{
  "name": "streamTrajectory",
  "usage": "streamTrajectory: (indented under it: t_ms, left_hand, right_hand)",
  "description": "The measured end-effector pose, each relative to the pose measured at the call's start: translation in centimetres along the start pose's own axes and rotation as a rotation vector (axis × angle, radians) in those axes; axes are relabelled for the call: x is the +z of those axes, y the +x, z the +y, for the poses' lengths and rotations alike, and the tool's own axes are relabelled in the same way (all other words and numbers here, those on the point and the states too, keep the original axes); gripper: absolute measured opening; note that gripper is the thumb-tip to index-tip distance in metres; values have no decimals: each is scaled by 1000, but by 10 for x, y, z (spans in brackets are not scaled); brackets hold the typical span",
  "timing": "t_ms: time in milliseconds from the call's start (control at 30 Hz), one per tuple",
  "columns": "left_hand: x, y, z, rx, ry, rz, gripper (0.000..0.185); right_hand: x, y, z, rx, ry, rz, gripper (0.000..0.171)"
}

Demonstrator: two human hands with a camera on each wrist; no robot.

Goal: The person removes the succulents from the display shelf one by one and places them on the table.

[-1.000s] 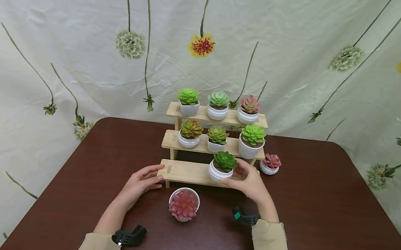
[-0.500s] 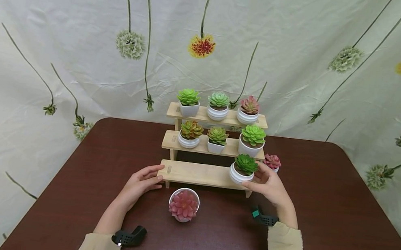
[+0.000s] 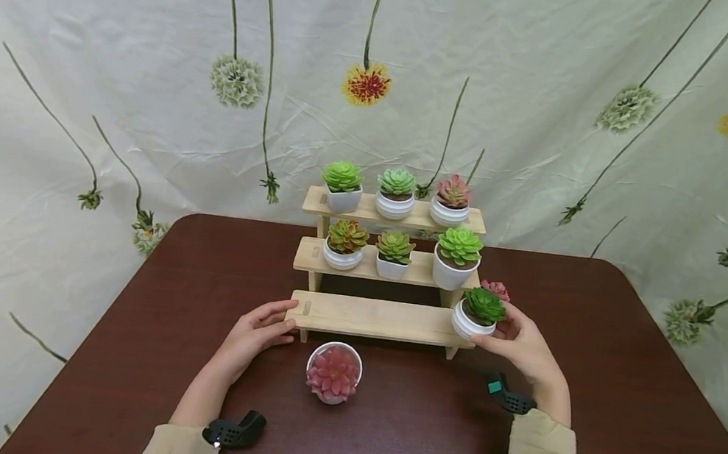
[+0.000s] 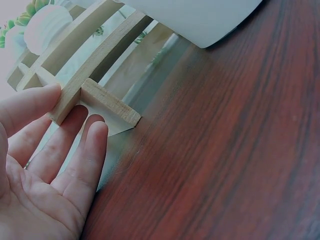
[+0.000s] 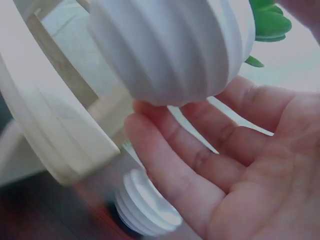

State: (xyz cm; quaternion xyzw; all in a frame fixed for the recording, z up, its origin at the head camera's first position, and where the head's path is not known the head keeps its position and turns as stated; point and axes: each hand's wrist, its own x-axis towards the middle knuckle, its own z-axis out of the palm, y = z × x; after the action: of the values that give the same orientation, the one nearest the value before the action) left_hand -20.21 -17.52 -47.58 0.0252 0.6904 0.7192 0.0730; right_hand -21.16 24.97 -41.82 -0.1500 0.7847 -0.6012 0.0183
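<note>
The right hand (image 3: pixel 521 341) is curled round a small white ribbed pot with a dark green succulent (image 3: pixel 478 313), holding it at the right end of the lowest shelf of the three-tier wooden plant stand (image 3: pixel 368 317). From the right wrist view the fingers (image 5: pixel 200 155) cup the pot (image 5: pixel 170 47) from below and beside, and the pot looks lifted just clear of the shelf edge, though I cannot tell for sure whether it touches the wood. Just behind it on the table sits a pink succulent in a low white pot (image 3: pixel 496 290), mostly hidden by the held plant; its ribbed base (image 5: pixel 145 205) shows under the fingers.

The left hand (image 3: pixel 257 330) lies relaxed, fingers fairly straight, touching the left end of the bottom shelf; the left wrist view shows the fingertips (image 4: pixel 47 97) against the end of the board near the stand's foot (image 4: pixel 107 105). It grips nothing.

A larger pink succulent in a white bowl-shaped pot (image 3: pixel 333 371) stands on the dark brown table (image 3: pixel 619 402) in front of the stand, between the two arms. The middle and top shelves each carry three potted succulents. A flower-printed cloth (image 3: pixel 121 68) hangs behind.
</note>
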Motion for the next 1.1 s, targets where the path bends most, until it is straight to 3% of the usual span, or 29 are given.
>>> streamTrajectory:
  t_ms: [267,500,867,1100]
  left_hand:
    - [-2,0,-1,6,4,6,46]
    - [-1,0,-1,-4,2,11,47]
    - [-1,-1,-3,0,1,9,48]
    - [-1,0,-3,2,0,12,47]
  right_hand:
    - [-14,-8,9,49,-25,62,59]
    - [-21,-13,18,146,-64,111,62]
    - [-22,-11,30,283,-144,130,69]
    - [-20,-9,37,302,-191,125,68]
